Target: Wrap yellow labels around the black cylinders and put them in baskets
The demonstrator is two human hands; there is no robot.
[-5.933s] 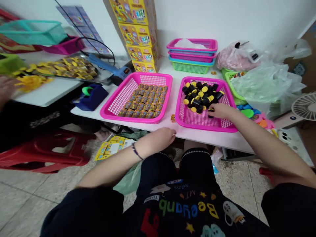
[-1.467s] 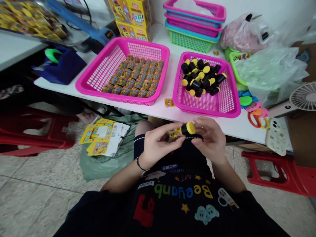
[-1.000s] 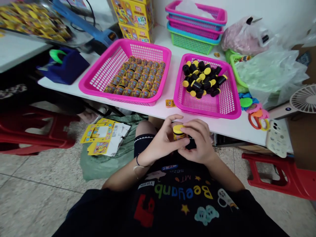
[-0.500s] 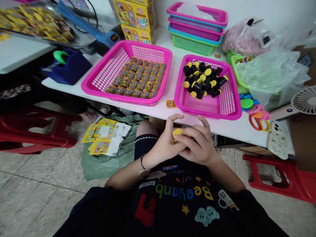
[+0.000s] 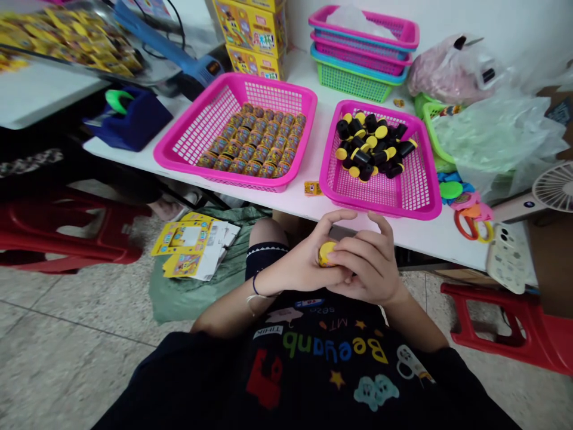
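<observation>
Facing a white table (image 5: 456, 251), a person in a dark printed shirt (image 5: 313, 382) works over the lap. At left, the larger pink basket (image 5: 286, 181) holds close rows of patterned containers (image 5: 246, 153); at right, the smaller pink basket (image 5: 380, 190) carries loose, yellow-capped black cylinders (image 5: 360, 157). The left hand (image 5: 304, 263) wraps around a yellow-topped cylinder (image 5: 326, 254), index finger curled free. The right hand (image 5: 369, 266), half curled, touches its yellow end; whether it also grips cannot be told. A small yellow slip (image 5: 313, 189) lies between the baskets.
</observation>
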